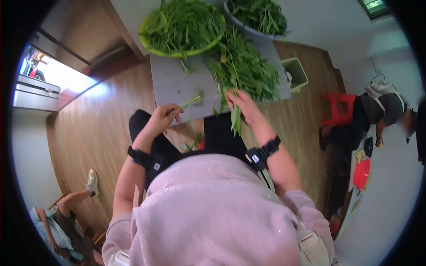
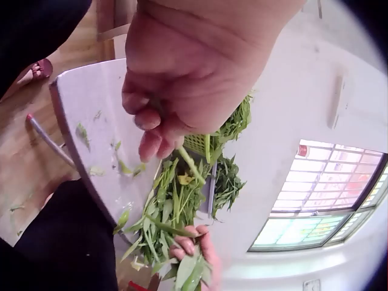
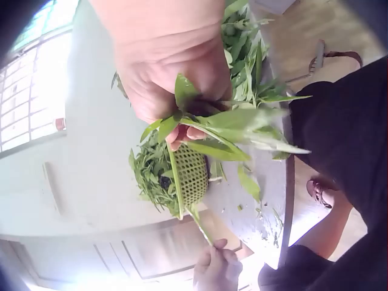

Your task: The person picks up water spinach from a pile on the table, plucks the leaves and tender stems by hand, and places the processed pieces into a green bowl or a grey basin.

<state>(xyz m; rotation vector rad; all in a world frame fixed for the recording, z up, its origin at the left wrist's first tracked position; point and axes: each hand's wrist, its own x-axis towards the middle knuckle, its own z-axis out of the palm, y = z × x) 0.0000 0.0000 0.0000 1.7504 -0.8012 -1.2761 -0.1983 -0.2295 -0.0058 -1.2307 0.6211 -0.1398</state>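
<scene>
Between thumb and fingers, my left hand pinches a green stem that points out over the table's near edge. My right hand grips a leafy green sprig, its long leaves drooping toward my lap. In the right wrist view more leaves of it spread out below the palm. A heap of long-leaved greens lies on the table just beyond the right hand. Behind it stand a lime-green basket and a greyish basin, both piled with greens.
Loose leaf scraps lie on the tabletop. Right of the table stands a pale bin, then a red stool with a bending person beside it. Another person sits at lower left. Some greens show below, between my knees.
</scene>
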